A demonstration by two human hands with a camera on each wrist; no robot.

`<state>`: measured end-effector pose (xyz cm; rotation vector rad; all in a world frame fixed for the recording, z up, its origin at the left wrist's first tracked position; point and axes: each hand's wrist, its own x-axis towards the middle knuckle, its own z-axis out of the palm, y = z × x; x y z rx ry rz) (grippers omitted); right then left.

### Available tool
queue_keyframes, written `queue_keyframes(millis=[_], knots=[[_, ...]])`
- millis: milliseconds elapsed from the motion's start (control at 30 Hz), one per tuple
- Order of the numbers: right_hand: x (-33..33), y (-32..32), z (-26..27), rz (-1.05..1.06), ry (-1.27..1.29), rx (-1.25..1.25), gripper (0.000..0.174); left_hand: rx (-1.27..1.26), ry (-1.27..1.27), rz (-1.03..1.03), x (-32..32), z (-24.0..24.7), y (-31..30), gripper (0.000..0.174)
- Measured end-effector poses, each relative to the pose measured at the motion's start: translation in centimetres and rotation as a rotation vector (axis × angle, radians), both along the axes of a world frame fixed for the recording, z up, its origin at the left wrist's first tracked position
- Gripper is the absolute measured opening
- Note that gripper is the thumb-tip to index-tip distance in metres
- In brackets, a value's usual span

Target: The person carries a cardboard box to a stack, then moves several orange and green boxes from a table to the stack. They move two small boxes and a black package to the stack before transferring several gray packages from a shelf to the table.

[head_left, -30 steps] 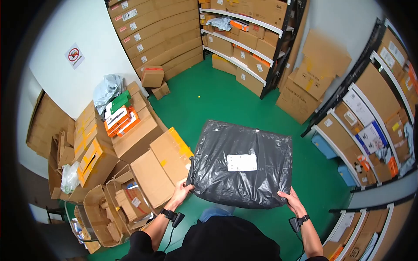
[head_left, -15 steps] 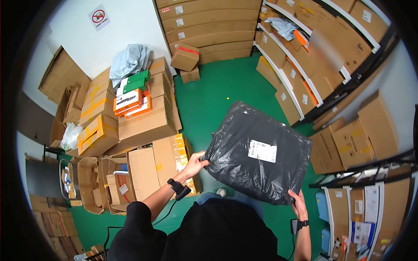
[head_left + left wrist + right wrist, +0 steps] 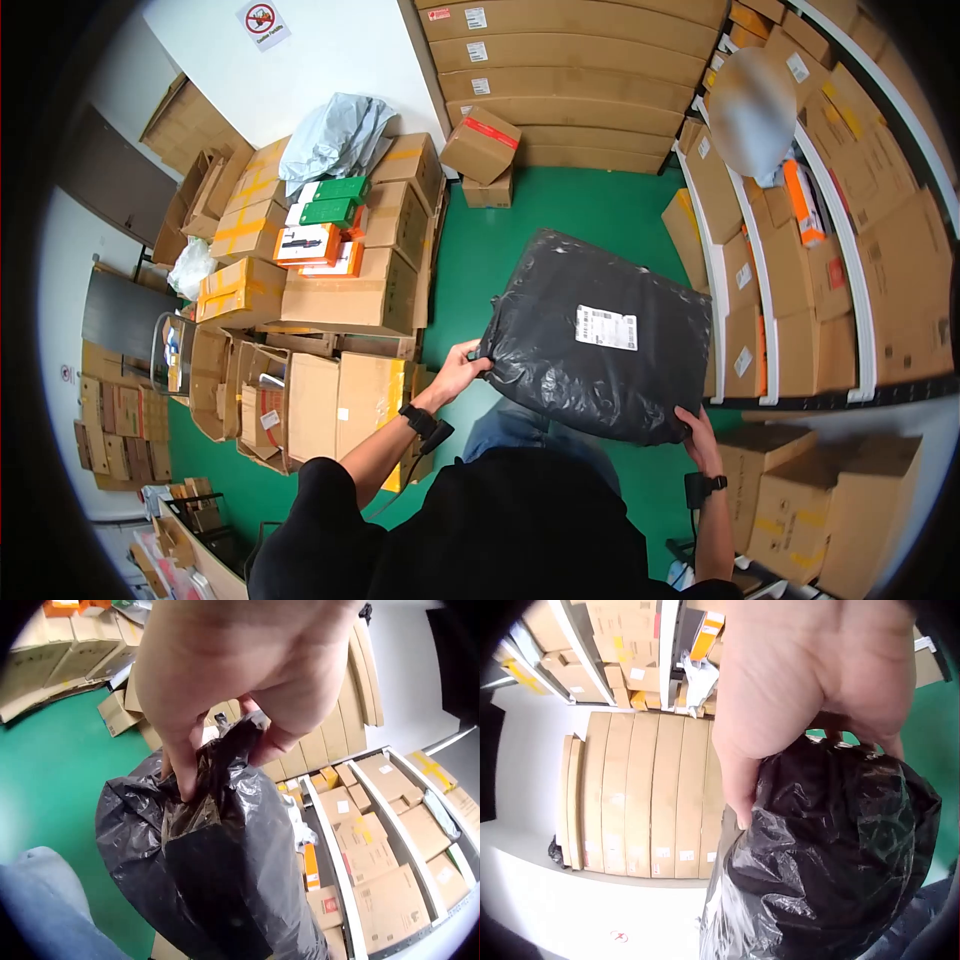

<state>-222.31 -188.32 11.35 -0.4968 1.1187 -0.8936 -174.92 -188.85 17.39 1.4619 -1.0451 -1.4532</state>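
Note:
A large parcel in black plastic wrap (image 3: 600, 385) is held up in front of the body, well off the floor. On its upper face sits a white shipping label (image 3: 607, 328). My left hand (image 3: 460, 372) grips the gathered plastic at the parcel's left corner; in the left wrist view the fingers and thumb pinch the bunched wrap (image 3: 214, 787). At the near right corner, my right hand (image 3: 698, 438) holds the parcel's edge. In the right wrist view its thumb lies along one side, and the fingers wrap partly out of sight round the other.
Cartons (image 3: 345, 295) with orange and green boxes and a grey plastic bag (image 3: 335, 140) are stacked on the left. Shelving (image 3: 780, 290) full of boxes runs along the right. Long flat cartons (image 3: 580, 80) stand against the back wall; open cartons (image 3: 880, 510) sit at lower right.
The view and body have turned to the right, so the back shelving now lies on the right. The parcel has come round with them, both hands keeping their hold.

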Motion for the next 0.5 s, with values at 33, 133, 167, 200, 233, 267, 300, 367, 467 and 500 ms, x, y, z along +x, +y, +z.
queue_keyframes(millis=[33,133,167,200,233,267,300,367,467,500], knots=[[-0.1,-3.2,0.1,0.045,-0.014,-0.012,0.058,-0.026,0.024,0.019,0.2,0.0,-1.9,0.038],[-0.5,-13.1,-0.2,0.145,0.008,0.009,0.059,-0.002,0.056,0.102,0.0,-1.4,-7.8,0.03],[-0.4,-16.1,-0.4,0.174,0.001,0.059,0.062,0.007,0.056,0.127,0.1,-2.2,-9.9,0.028],[-0.1,-19.3,-0.6,0.186,0.011,0.067,0.062,0.014,0.065,0.14,0.4,-3.0,-12.1,0.028],[0.3,-22.6,-1.0,0.215,0.03,0.076,0.064,0.021,0.072,0.167,0.7,-4.0,-14.5,0.028],[0.7,-26.0,-1.5,0.244,0.05,0.086,0.065,0.028,0.079,0.194,1.1,-5.0,-17.1,0.028],[1.1,-28.9,-2.7,0.256,0.059,0.094,0.065,0.031,0.09,0.207,1.6,-5.5,-20.0,0.028],[1.6,-35.8,-5.3,0.329,0.075,0.064,0.067,0.071,0.082,0.233,2.7,-7.2,-25.2,0.031],[4.5,-45.0,-5.7,0.369,0.101,0.136,0.067,0.064,-0.001,0.23,5.0,-9.4,-31.8,0.03],[5.4,-48.4,-5.2,0.411,0.105,0.148,0.067,0.095,0.044,0.279,5.3,-8.5,-34.2,0.028]])
